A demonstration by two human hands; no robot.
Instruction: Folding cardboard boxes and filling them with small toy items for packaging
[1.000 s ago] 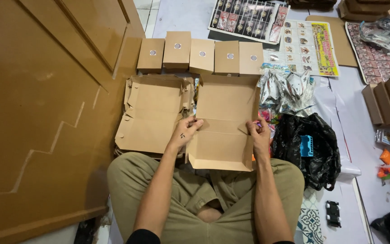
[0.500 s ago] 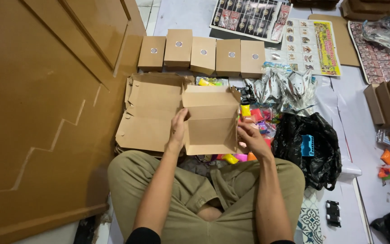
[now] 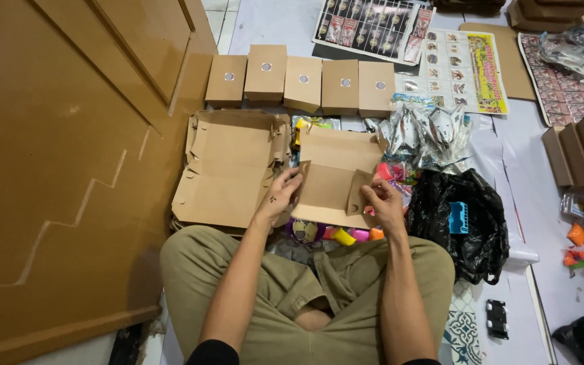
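A person sits cross-legged on the floor in olive trousers, both hands raised over the lap around a half-folded brown cardboard box blank (image 3: 332, 177). The left hand (image 3: 280, 197) grips the blank's left edge, fingers curled against a side flap that stands up. The right hand (image 3: 383, 203) pinches the small flap on the right side, bending it inward. The blank hovers just above a scatter of small bright toys (image 3: 346, 234) lying near the knees. To the left rests a stack of flat unfolded blanks (image 3: 228, 169). Beyond it, five closed brown boxes (image 3: 303, 82) stand in a row, each with a round sticker. A pile of shiny silver packets (image 3: 427, 132) and a black plastic bag (image 3: 461, 220) lie to the right.
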